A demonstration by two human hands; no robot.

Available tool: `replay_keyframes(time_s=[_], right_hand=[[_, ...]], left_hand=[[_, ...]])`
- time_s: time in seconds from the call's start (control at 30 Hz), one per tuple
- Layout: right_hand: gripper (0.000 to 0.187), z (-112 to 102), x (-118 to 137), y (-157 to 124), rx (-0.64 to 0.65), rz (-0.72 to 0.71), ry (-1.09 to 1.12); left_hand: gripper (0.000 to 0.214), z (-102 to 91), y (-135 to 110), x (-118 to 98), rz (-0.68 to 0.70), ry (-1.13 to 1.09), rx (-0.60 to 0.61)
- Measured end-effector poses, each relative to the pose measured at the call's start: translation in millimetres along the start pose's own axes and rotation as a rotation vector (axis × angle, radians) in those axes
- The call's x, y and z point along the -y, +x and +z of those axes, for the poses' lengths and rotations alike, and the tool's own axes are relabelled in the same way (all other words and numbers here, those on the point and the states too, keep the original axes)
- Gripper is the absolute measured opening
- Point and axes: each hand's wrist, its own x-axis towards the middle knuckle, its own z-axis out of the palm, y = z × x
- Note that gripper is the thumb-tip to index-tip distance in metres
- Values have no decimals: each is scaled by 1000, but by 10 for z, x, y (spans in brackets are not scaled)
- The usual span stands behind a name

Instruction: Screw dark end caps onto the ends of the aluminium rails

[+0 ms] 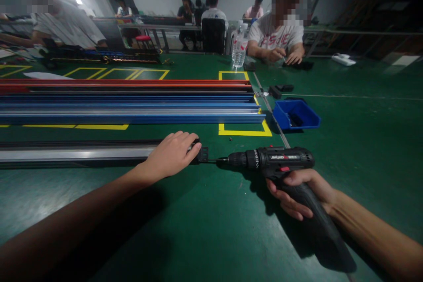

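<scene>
My right hand (297, 191) grips the handle of a black cordless drill (284, 158), which lies on its side and points left. The drill's thin bit reaches the black end cap (204, 155) of a long silver-and-black metal profile (82, 154). My left hand (175, 152) is wrapped over that end of the profile, its fingers round the cap and the thumb along the near side. Its fingertips are partly hidden behind the cap. Whether the bit sits in a screw I cannot make out.
Beyond lie red and blue metal profiles (132, 116) side by side on the green table (205, 229), across yellow tape marks. A blue bin (297, 114) with dark parts stands right of them, near small black pieces (276, 91). Clear bottles (239, 46) and seated co-workers are farther back.
</scene>
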Motion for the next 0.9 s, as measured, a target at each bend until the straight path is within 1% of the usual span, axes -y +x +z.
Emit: replay_keyframes(time_s=[0.23,0.4,0.5,0.67,0.77,0.9], right_hand=[[34,-23,-4,-1,36,-2,-5],[34,-23,0,3,43,0,-1],[33,-20,5,5,42,5,3],[34,-25,6,6,44,2,13],[34,-32,4,5,31,5,10],[34,-34,4,4,47,4,18]], left_hand=[[52,-20,-12,-16,-18,-25,3],[50,-48,-18,30,56,-84,58],[48,-58,-16,45,60,-117,77],[45,-64,-13,25,18,-124,60],[43,-65,-10,11,13,-107,59],[41,-70,-13,2,9,-116,39]])
